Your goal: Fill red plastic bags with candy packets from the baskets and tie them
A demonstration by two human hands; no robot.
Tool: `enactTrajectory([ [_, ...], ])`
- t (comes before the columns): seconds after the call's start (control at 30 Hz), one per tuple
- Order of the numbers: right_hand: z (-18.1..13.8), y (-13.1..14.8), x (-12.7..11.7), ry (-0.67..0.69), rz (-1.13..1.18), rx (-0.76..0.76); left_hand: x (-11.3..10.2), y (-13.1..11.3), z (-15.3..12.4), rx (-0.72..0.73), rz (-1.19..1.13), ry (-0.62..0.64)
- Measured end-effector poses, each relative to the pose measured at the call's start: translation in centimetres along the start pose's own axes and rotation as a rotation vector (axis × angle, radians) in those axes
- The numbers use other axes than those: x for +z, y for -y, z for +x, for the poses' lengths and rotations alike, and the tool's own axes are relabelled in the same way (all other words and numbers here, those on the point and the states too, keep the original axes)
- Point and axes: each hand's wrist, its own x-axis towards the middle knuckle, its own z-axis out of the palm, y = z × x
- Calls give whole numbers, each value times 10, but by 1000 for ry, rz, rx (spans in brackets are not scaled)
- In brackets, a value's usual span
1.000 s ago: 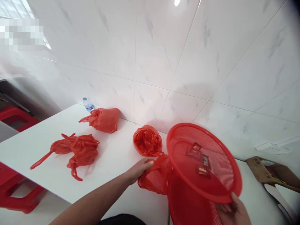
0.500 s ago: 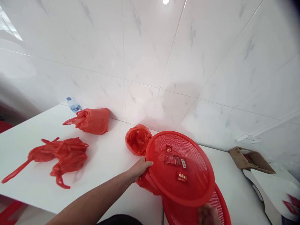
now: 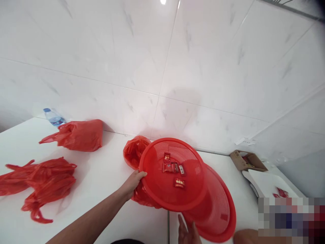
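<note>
My left hand (image 3: 132, 183) grips the left rim of a round red mesh basket (image 3: 157, 193), thumb over the edge. Several small red packets (image 3: 173, 168) lie inside it. The basket rests tilted over a second red mesh basket (image 3: 218, 206) and a crumpled red plastic bag (image 3: 142, 200) on the white table (image 3: 101, 176). My right hand (image 3: 188, 232) is at the bottom edge, just below both baskets, fingers stretched out and holding nothing.
An open red bag (image 3: 132, 152) stands behind the baskets. A filled red bag (image 3: 78, 135) and a water bottle (image 3: 53, 117) sit by the tiled wall. A bundle of red bags (image 3: 43, 179) lies at left, a cardboard box (image 3: 245, 161) at right.
The upper basket swung left and down over the lower one. My left hand moved from the bag to the basket's rim, and my right hand let go of it.
</note>
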Motion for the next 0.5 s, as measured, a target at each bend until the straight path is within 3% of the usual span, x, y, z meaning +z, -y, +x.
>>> enactTrajectory([
  [0.13,36,61,-30,-225,275,-178,-12,0,-7,-17,1,-32],
  [0.27,48,121,-46,-348,325,-303,-13,4,-12,-43,16,-9],
  [0.37,32,123,-25,-164,151,-182,-7,10,-12,-36,52,62],
  [0.43,17,107,-7,-21,-6,-73,-1,15,-11,-26,91,91],
  [0.5,6,86,3,38,-88,0,4,20,-10,-5,126,127],
])
